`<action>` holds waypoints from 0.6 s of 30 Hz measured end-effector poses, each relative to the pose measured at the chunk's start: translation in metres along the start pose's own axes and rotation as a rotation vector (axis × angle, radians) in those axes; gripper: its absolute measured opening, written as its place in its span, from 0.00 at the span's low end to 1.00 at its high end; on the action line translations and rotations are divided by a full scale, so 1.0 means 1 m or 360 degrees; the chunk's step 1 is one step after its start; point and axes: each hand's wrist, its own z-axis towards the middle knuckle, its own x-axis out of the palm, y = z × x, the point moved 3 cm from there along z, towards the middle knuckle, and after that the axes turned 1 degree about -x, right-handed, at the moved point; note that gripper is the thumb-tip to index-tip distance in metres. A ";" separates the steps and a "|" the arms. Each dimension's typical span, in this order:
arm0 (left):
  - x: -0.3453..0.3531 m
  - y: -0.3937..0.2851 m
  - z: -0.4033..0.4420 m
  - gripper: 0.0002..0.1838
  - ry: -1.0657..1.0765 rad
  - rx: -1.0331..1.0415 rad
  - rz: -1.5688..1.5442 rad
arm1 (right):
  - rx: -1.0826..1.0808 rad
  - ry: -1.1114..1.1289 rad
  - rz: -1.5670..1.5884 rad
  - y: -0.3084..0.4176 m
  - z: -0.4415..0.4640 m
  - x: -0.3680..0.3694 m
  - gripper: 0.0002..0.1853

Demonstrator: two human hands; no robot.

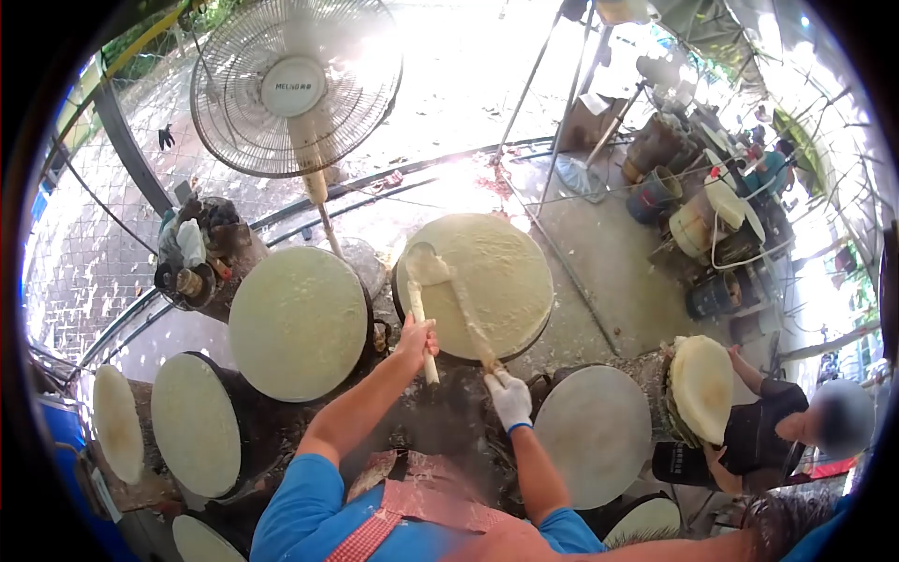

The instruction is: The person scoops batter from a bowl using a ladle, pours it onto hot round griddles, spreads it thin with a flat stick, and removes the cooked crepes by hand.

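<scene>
A round griddle in front of me is covered with a pale batter sheet (501,267). My bare left hand (418,343) is closed around a pale wooden handle (418,302) that reaches up to the sheet's upper left. A rounded ladle-like head (428,266) lies there on the batter. In its white glove, my right hand (510,401) grips a long wooden stick (471,323) slanting up and left across the sheet. The stick's far end meets the ladle-like head, and its exact shape is unclear. Right of my gloved hand sits a grey griddle (593,436).
More batter-covered griddles (298,323) curve away to my left. A standing fan (295,89) is beyond them. At right, another person (768,426) holds a stack of round pale sheets (702,386). Buckets (654,194) and a white drum (695,225) stand behind, at upper right.
</scene>
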 end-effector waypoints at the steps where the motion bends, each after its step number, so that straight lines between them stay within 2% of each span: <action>1: -0.002 0.000 -0.002 0.12 0.0003 0.0002 0.0008 | -0.0394 -0.0152 0.0070 0.002 -0.006 0.010 0.20; 3: -0.006 -0.008 -0.009 0.11 0.0005 -0.0130 -0.0134 | 0.0574 0.0383 0.0907 -0.005 -0.016 0.021 0.19; 4: -0.012 -0.013 -0.012 0.10 0.0007 -0.0195 -0.0205 | 0.0650 0.0430 0.1163 -0.005 -0.024 0.021 0.18; 5: -0.032 -0.017 -0.010 0.08 0.0296 -0.0604 -0.0711 | 0.0722 0.0474 0.1417 -0.008 -0.031 0.019 0.17; 6: -0.049 -0.024 -0.031 0.07 0.0471 -0.0865 -0.0956 | 0.0782 0.0517 0.1666 -0.008 -0.038 0.016 0.16; 7: -0.071 -0.023 -0.044 0.05 0.0438 -0.0556 -0.0628 | 0.0741 0.0533 0.1542 0.000 -0.047 0.007 0.12; 8: -0.070 -0.024 -0.078 0.08 0.0302 -0.0251 -0.0154 | 0.0649 0.0452 0.1565 0.001 -0.052 0.007 0.11; 9: -0.085 -0.015 -0.087 0.16 0.0203 -0.0396 -0.0214 | 0.0567 0.0371 0.1594 0.002 -0.057 0.010 0.10; 11: -0.093 -0.022 -0.112 0.20 0.0156 -0.0622 -0.0527 | 0.0373 0.0117 0.1608 0.002 -0.046 0.013 0.08; 13: -0.098 -0.030 -0.136 0.23 0.0388 -0.0749 -0.0626 | 0.0507 -0.0015 0.1249 0.027 -0.026 -0.004 0.10; 14: -0.100 -0.032 -0.149 0.25 0.0515 -0.0805 -0.0674 | 0.0148 -0.0123 0.0877 -0.003 -0.011 0.012 0.11; 16: -0.110 -0.028 -0.180 0.26 0.0777 -0.0574 -0.0552 | -0.0192 -0.0190 0.0092 -0.006 -0.002 0.011 0.14; 18: -0.121 -0.018 -0.209 0.28 0.1036 -0.0324 -0.0493 | -0.0182 -0.0105 -0.0735 0.000 -0.005 -0.014 0.16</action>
